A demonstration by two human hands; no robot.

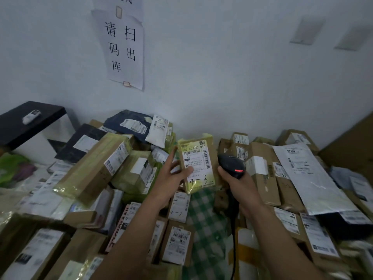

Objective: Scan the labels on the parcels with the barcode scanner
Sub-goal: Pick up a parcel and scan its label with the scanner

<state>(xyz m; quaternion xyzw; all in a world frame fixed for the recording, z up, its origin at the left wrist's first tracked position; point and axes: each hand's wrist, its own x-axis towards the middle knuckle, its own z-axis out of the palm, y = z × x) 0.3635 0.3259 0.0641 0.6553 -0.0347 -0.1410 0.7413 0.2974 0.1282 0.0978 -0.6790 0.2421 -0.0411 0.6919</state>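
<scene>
My left hand [171,174] holds up a small yellow-taped parcel [198,158] in the middle of the view, thumb on its front and fingers behind. Its white label with barcodes faces me, and "4-3" is handwritten near the bottom. My right hand [236,182] grips a black barcode scanner [232,163] just right of the parcel; a red light glows on the scanner's top. A black cable hangs down from the scanner's handle.
Heaps of labelled cardboard parcels [94,168] and mailer bags [306,174] lie left, right and below, around a strip of green checked cloth [205,229]. A black table [30,120] with a small white device stands at the back left. A paper sign [123,47] hangs on the wall.
</scene>
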